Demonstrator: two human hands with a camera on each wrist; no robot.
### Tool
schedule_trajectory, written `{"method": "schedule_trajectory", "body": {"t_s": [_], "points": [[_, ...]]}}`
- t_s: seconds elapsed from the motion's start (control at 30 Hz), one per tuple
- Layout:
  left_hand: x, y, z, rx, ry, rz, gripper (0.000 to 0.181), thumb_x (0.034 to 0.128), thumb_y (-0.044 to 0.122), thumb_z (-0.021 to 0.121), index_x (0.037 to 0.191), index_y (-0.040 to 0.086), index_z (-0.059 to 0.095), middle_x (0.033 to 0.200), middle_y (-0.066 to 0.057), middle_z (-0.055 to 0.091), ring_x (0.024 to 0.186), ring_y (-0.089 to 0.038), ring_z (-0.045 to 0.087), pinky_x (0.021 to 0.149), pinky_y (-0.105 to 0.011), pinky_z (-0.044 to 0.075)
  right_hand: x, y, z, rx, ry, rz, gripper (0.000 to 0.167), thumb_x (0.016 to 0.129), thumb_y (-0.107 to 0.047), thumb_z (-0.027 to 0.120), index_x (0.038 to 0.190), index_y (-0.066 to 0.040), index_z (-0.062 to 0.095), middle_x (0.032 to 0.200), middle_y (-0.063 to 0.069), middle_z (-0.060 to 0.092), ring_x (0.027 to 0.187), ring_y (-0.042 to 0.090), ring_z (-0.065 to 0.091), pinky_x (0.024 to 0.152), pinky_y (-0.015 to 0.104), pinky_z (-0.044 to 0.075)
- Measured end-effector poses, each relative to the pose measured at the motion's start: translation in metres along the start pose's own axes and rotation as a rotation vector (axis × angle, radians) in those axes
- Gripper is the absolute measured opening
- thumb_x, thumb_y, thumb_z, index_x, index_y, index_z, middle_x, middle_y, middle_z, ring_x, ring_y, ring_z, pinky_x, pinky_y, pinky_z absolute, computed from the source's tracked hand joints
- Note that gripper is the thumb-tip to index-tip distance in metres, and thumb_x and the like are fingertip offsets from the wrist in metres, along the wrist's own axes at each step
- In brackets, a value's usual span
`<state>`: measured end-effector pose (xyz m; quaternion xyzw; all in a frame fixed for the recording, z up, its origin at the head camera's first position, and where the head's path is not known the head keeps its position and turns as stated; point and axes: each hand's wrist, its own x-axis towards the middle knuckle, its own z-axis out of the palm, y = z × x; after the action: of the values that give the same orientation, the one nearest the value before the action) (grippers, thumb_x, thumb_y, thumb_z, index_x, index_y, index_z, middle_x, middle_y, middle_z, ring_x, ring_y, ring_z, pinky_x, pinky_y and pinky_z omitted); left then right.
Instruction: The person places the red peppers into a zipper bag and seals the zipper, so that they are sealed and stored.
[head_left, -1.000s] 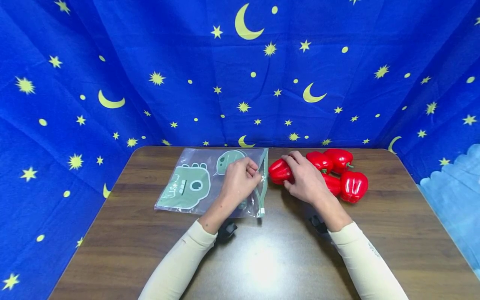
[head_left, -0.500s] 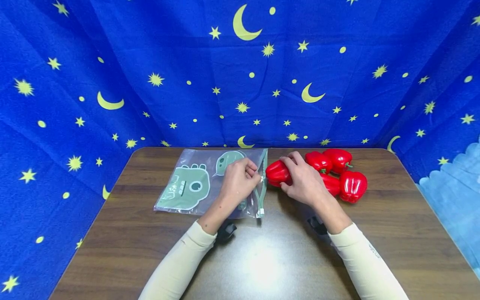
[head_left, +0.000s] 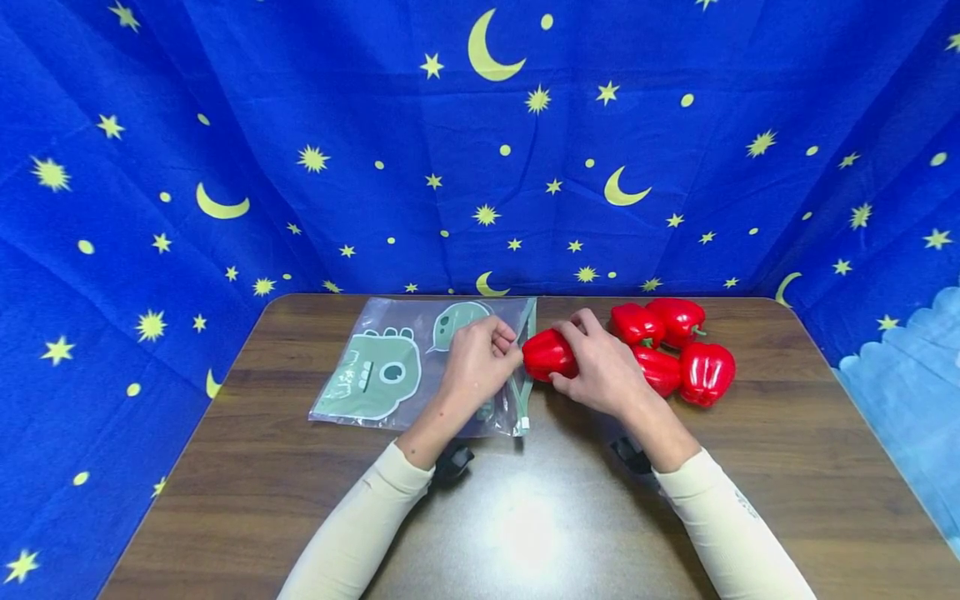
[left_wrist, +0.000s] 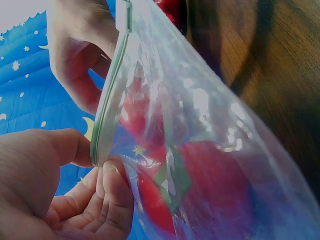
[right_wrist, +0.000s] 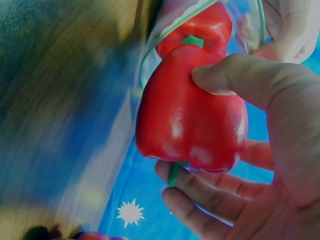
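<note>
Two bare hands working at the far side of a brown, wood-grained desk (head_left: 225,500). The right hand (head_left: 606,367) holds a glossy red bell pepper (head_left: 550,356) with a green stem: the thumb lies along one side, and the fingers spread about the stem end. The left hand (head_left: 480,358) pinches, between thumb and finger, the green zip edge (left_wrist: 107,110) of a clear plastic bag (head_left: 431,375) printed with a pale green monster; the bag lies to the left of the held pepper.

Spatial relation of note: the held pepper lies between the right hand and the mouth of the bag. Its long axis runs roughly left to right in the head view, with the blunt end towards the bag and the stem end, as the right-wrist view shows, towards the palm. The right hand carries it; the left hand is just beside the blunt end. Whether that end touches the zip edge or has passed it cannot be told.

The right-wrist view shows a second red bell pepper (right_wrist: 212,27), stem facing outwards, within the bag mouth; the left hand probably hides it in the head view.

To the right, four loose red bell peppers (head_left: 707,373) form a close group on the desk. A blue cloth (head_left: 375,125) patterned with yellow stars and moons stands behind.
</note>
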<state>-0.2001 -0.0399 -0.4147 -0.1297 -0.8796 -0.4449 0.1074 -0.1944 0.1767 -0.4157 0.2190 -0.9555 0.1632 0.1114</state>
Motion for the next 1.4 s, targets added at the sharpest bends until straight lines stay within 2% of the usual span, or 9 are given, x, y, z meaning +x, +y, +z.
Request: {"method": "schedule_trajectory", "body": {"t_s": [0.33, 0.5, 0.9, 1.2, 1.4], "points": [[0.0, 0.003, 0.0, 0.001, -0.003, -0.001, 0.01, 0.0835, 0.004, 0.074, 0.092, 0.007, 0.072, 0.079, -0.001, 0.071, 0.069, -0.011, 0.065, 0.065, -0.024, 0.056, -0.001, -0.004, 0.007, 0.063, -0.024, 0.047, 0.072, 0.074, -0.033, 0.094, 0.132, -0.004, 0.061, 0.125, 0.017, 0.056, 0.087, 0.036, 0.069, 0.076, 0.051, 0.063], [0.0, 0.002, 0.0, 0.0, -0.011, 0.005, 0.009, 0.0847, 0.004, 0.074, 0.093, 0.007, 0.072, 0.081, 0.0, 0.071, 0.07, -0.01, 0.065, 0.066, -0.023, 0.057, -0.001, -0.005, 0.011, 0.094, 0.002, 0.033, 0.069, 0.075, -0.032, 0.093, 0.127, -0.001, 0.061, 0.121, 0.019, 0.062, 0.089, 0.036, 0.069, 0.079, 0.05, 0.063], [0.0, 0.001, 0.0, -0.016, -0.024, 0.023, 0.008, 0.084, 0.006, 0.072, 0.092, 0.007, 0.072, 0.079, 0.001, 0.072, 0.068, -0.009, 0.066, 0.065, -0.023, 0.056, 0.003, -0.005, 0.029, 0.257, 0.06, -0.005, 0.069, 0.077, -0.034, 0.096, 0.131, -0.001, 0.066, 0.122, 0.017, 0.069, 0.105, 0.032, 0.067, 0.087, 0.047, 0.063], [0.0, 0.001, 0.0, -0.01, -0.027, 0.023, 0.008, 0.0835, 0.006, 0.072, 0.091, 0.009, 0.073, 0.076, 0.002, 0.071, 0.068, -0.009, 0.065, 0.064, -0.023, 0.056, 0.003, -0.009, 0.031, 0.288, 0.038, -0.002, 0.069, 0.076, -0.033, 0.097, 0.131, -0.002, 0.068, 0.122, 0.016, 0.07, 0.107, 0.031, 0.068, 0.091, 0.046, 0.06], [-0.001, 0.002, 0.0, -0.008, -0.03, 0.017, 0.007, 0.0841, 0.007, 0.072, 0.091, 0.009, 0.072, 0.076, 0.003, 0.071, 0.067, -0.009, 0.065, 0.064, -0.024, 0.056, 0.001, -0.01, 0.027, 0.315, -0.024, -0.012, 0.069, 0.074, -0.021, 0.091, 0.136, -0.003, 0.067, 0.124, 0.016, 0.068, 0.104, 0.029, 0.067, 0.089, 0.044, 0.06]]}}
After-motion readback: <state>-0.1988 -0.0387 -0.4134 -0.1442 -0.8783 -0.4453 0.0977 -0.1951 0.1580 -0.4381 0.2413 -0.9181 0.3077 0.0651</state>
